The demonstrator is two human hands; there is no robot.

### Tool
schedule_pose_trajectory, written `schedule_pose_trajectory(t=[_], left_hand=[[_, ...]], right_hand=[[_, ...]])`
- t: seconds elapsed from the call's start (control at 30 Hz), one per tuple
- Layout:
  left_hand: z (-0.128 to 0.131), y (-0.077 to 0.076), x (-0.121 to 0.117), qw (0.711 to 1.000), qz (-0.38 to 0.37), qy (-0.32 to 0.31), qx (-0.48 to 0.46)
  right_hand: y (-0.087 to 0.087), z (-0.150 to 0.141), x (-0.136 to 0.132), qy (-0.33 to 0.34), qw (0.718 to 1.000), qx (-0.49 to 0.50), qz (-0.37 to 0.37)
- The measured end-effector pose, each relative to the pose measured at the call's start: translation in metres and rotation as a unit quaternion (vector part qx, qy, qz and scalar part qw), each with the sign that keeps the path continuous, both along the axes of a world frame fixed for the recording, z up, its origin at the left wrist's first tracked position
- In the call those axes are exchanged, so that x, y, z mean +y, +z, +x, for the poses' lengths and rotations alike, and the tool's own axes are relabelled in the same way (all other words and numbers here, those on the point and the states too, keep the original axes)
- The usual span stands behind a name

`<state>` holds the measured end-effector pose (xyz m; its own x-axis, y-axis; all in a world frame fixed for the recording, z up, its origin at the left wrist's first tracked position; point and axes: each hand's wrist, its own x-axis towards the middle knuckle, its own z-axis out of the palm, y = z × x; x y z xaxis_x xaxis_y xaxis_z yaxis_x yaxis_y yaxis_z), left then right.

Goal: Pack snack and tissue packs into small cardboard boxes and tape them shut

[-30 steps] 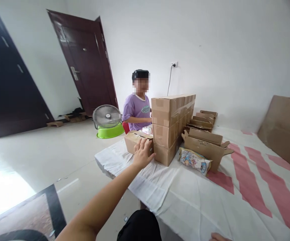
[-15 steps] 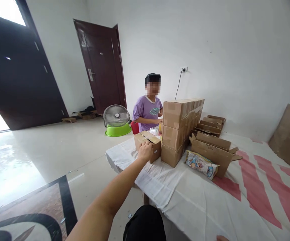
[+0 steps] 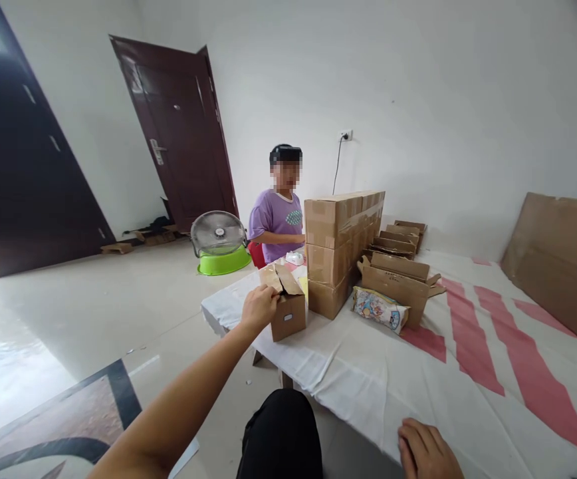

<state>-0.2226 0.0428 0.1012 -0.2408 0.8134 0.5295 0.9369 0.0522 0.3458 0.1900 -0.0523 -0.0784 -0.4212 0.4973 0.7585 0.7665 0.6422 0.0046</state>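
My left hand point(image 3: 260, 306) grips the top edge of a small cardboard box point(image 3: 288, 320) near the table's left corner. Its fingers are closed over the flap, where a dark gap shows in the lid. At the lower right, my right hand point(image 3: 429, 449) lies on the white tablecloth point(image 3: 358, 379) by the near edge, fingers stretched out and holding nothing. A stack of taped cardboard boxes point(image 3: 326, 259) stands just right of the gripped box. Beyond it, a printed snack bag point(image 3: 381, 309) leans against an open cardboard box point(image 3: 408, 286).
Across the table sits a person in a purple shirt point(image 3: 276, 216), partly hidden by the stack. More open boxes point(image 3: 401, 236) line the wall. A large cardboard sheet point(image 3: 558, 266) leans at right. A fan on a green base point(image 3: 223, 259) stands on the floor.
The view has swung right. My left hand has turned the small box and drawn it nearer, away from the stack. My right hand has come further into view on the tablecloth.
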Motion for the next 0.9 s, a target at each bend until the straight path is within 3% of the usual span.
schedule_pose_trajectory(t=[0.1, 0.2, 0.27, 0.37, 0.43, 0.53, 0.7, 0.8, 0.9], left_hand=[[0.022, -0.008, -0.018, 0.998, 0.007, -0.055, -0.041], [0.03, -0.013, -0.022, 0.99, 0.016, -0.104, -0.093], [0.02, -0.011, -0.016, 0.986, 0.045, -0.092, -0.135], [-0.011, -0.005, 0.001, 0.973, 0.089, -0.019, -0.21], [-0.028, -0.006, 0.01, 0.962, 0.074, 0.002, -0.264], [-0.029, -0.017, 0.016, 0.944, 0.01, -0.037, -0.328], [0.022, -0.035, 0.008, 0.911, -0.101, -0.183, -0.354], [0.071, -0.032, -0.001, 0.89, -0.141, -0.27, -0.34], [0.124, -0.025, -0.011, 0.869, -0.205, -0.338, -0.299]], right_hand=[[0.004, -0.005, -0.006, -0.009, 1.0, 0.022, -0.018], [0.003, -0.006, -0.007, -0.01, 0.999, 0.028, -0.03], [0.003, -0.005, -0.007, -0.007, 0.999, 0.028, -0.033], [0.003, -0.004, -0.007, -0.004, 0.999, 0.025, -0.04], [0.003, -0.005, -0.008, -0.006, 0.999, 0.023, -0.048], [0.003, -0.006, -0.01, -0.018, 0.996, 0.036, -0.079], [0.006, -0.009, -0.017, -0.03, 0.975, 0.144, -0.167], [0.015, -0.008, -0.021, -0.037, 0.95, 0.234, -0.204], [0.026, 0.004, -0.022, -0.04, 0.93, 0.309, -0.196]])
